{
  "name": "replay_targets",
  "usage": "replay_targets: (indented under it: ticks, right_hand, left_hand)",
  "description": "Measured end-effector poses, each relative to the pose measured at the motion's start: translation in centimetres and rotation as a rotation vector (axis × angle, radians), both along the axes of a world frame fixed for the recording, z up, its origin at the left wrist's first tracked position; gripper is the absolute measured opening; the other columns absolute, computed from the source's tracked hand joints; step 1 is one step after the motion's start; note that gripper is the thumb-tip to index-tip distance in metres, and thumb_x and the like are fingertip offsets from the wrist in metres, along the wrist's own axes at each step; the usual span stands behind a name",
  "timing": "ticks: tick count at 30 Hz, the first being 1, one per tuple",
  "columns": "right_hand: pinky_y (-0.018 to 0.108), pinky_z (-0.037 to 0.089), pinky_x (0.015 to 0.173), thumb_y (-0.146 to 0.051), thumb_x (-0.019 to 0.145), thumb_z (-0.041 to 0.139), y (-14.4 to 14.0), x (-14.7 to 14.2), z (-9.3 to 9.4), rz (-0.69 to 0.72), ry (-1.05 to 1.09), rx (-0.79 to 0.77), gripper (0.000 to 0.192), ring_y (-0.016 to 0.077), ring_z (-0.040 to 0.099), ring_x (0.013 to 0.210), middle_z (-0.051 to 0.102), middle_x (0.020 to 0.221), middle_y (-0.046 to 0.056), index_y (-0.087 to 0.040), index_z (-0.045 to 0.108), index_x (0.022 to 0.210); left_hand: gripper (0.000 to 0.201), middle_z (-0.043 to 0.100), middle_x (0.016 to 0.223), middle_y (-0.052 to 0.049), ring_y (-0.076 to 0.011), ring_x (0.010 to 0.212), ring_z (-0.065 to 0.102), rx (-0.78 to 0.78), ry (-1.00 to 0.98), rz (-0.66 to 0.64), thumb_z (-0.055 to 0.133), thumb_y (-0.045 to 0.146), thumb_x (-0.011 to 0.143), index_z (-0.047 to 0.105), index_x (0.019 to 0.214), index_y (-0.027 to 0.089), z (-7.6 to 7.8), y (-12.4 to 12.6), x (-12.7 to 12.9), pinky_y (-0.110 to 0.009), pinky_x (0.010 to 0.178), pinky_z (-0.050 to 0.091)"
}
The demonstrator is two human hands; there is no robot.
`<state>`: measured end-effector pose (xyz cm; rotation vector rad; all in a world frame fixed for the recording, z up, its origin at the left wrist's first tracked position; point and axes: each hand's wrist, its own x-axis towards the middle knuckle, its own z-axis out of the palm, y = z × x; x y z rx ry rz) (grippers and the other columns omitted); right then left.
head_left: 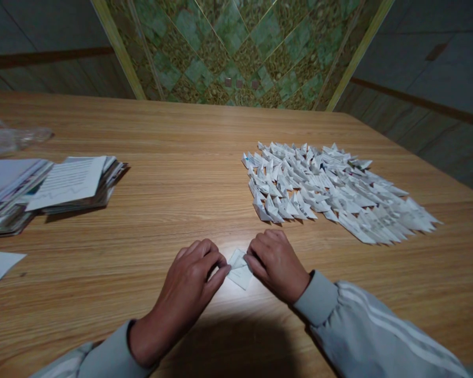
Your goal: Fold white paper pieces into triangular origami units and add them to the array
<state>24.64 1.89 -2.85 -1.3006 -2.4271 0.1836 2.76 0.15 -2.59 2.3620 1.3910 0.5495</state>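
Observation:
A small folded piece of white paper [241, 275], diamond-shaped with faint print on it, lies on the wooden table [161, 210] in front of me. My left hand [197, 270] pinches its left corner between thumb and fingertips. On the opposite side, my right hand [274, 262] has its fingers curled over the right corner, thumb pressed against the paper. The fingers cover both side corners. Beyond my right hand stand many folded paper boats [299, 178], packed close together in rows.
Stacks of printed paper [71, 181] lie at the left, beside another pile [8, 181]. A loose sheet [0, 265] is at the left edge. Crumpled clear plastic [16, 139] rests behind the piles. A patterned tile wall [236, 52] rises past the table's far edge.

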Motion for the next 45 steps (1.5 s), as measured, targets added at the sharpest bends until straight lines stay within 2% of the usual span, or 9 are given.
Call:
replay_targets:
  ticks: [14, 17, 21, 26, 31, 35, 39, 42, 45]
  right_hand:
    - [0.038, 0.031, 0.082, -0.026, 0.090, 0.068, -0.2, -0.5, -0.2, -0.058, -0.120, 0.032, 0.014, 0.0227, 0.051, 0.082, 0.062, 0.080, 0.004, -0.019, 0.062, 0.080]
    - [0.038, 0.030, 0.083, -0.031, 0.090, 0.069, -0.2, -0.5, -0.1, -0.088, -0.120, 0.011, 0.017, 0.0238, 0.050, 0.085, 0.062, 0.083, 0.004, -0.019, 0.062, 0.081]
    - [0.039, 0.031, 0.085, -0.035, 0.090, 0.070, -0.2, -0.2, 0.0, -0.098, -0.125, 0.005, 0.020, 0.0246, 0.049, 0.088, 0.062, 0.087, 0.006, -0.018, 0.061, 0.084]
    - [0.039, 0.031, 0.086, -0.035, 0.089, 0.071, -0.3, 0.3, -0.2, -0.101, -0.110, 0.016, 0.020, 0.0248, 0.049, 0.089, 0.062, 0.091, 0.006, -0.018, 0.060, 0.088]
    - [0.039, 0.031, 0.088, -0.030, 0.090, 0.071, -0.3, 0.6, -0.1, -0.099, -0.116, 0.021, 0.016, 0.0246, 0.049, 0.091, 0.062, 0.092, 0.006, -0.018, 0.061, 0.089]
    - [0.039, 0.032, 0.088, -0.030, 0.090, 0.071, -0.2, 0.5, 0.0, -0.082, -0.104, 0.020, 0.015, 0.0243, 0.050, 0.091, 0.063, 0.093, 0.005, -0.018, 0.062, 0.091]
    - [0.037, 0.034, 0.087, -0.024, 0.095, 0.064, 0.0, 0.6, 0.0, 0.053, -0.061, 0.044, 0.006, 0.0216, 0.051, 0.091, 0.065, 0.094, 0.004, -0.019, 0.064, 0.098]
    - [0.035, 0.035, 0.086, -0.023, 0.098, 0.059, 0.2, 0.7, -0.1, 0.217, -0.030, 0.087, 0.010, 0.0197, 0.051, 0.091, 0.067, 0.095, 0.003, -0.021, 0.065, 0.105]
    - [0.035, 0.035, 0.086, -0.023, 0.099, 0.057, 0.1, 0.8, 0.0, 0.242, -0.021, 0.100, 0.012, 0.0197, 0.050, 0.091, 0.068, 0.096, 0.004, -0.021, 0.067, 0.105]
  left_hand:
    - [0.009, 0.062, 0.083, -0.002, -0.0205, 0.079, 0.056, 0.063, -0.001, 0.009, 0.056, 0.023, 0.093, 0.059, 0.085, 0.021, -0.2, 0.4, 0.3, -0.033, 0.069, 0.038]
    - [0.008, 0.063, 0.088, -0.002, -0.0200, 0.081, 0.056, 0.117, -0.013, -0.040, 0.055, 0.020, 0.095, 0.063, 0.096, 0.021, -0.3, 0.4, 0.3, -0.033, 0.070, 0.039]
    - [0.021, 0.064, 0.097, -0.004, -0.0202, 0.086, 0.056, 0.308, 0.037, -0.126, 0.050, 0.022, 0.100, 0.068, 0.110, 0.028, -0.7, 0.2, 0.4, -0.032, 0.072, 0.039]
    - [0.026, 0.068, 0.110, -0.008, -0.0224, 0.094, 0.055, 0.476, 0.116, -0.168, 0.044, 0.025, 0.104, 0.068, 0.113, 0.024, -0.7, -0.2, 0.6, -0.037, 0.080, 0.041]
    - [0.026, 0.071, 0.105, -0.007, -0.0222, 0.093, 0.058, 0.485, 0.136, -0.231, 0.043, 0.023, 0.104, 0.067, 0.111, 0.020, -0.1, -0.2, 0.9, -0.038, 0.082, 0.044]
    - [0.027, 0.073, 0.108, -0.008, -0.0234, 0.100, 0.060, 0.493, 0.179, -0.329, 0.043, 0.017, 0.103, 0.063, 0.120, 0.016, 0.4, -0.4, 0.5, -0.042, 0.093, 0.044]
    - [0.032, 0.071, 0.114, -0.010, -0.0243, 0.104, 0.061, 0.493, 0.245, -0.374, 0.039, 0.011, 0.102, 0.059, 0.126, 0.015, 0.7, -0.7, -0.1, -0.048, 0.100, 0.043]
    - [0.025, 0.072, 0.101, -0.009, -0.0227, 0.089, 0.063, 0.461, 0.236, -0.383, 0.043, 0.014, 0.102, 0.062, 0.118, 0.014, 0.7, -0.6, -0.1, -0.044, 0.089, 0.050]
    - [0.021, 0.072, 0.098, -0.011, -0.0231, 0.085, 0.063, 0.479, 0.188, -0.390, 0.046, 0.014, 0.100, 0.063, 0.114, 0.011, 0.5, -0.3, 0.0, -0.040, 0.077, 0.054]
